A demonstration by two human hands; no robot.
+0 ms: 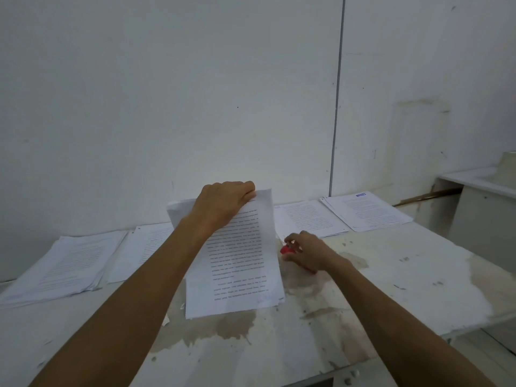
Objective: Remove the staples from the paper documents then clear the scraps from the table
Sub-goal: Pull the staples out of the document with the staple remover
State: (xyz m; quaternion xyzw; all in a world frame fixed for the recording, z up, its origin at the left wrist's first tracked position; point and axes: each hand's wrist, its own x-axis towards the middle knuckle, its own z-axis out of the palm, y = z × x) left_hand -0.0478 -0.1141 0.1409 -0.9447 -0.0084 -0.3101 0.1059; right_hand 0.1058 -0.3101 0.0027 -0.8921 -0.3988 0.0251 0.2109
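1. Our left hand grips the top edge of the printed doc at the table's middle, fingers curled over it, top sheet lifted & bowed; bottom edge rests on the table.
2. Our right hand sits just right of the doc, fingers curled round a red staple remover, partly hidden by the hand; it rests on the table.
3. Hands are apart, w/ the doc's right edge between them.
4. Other paper stacks lie along the wall: left stack, one behind our left arm, two at right.
5. Small paper scraps lie nr the doc's bottom-left corner.
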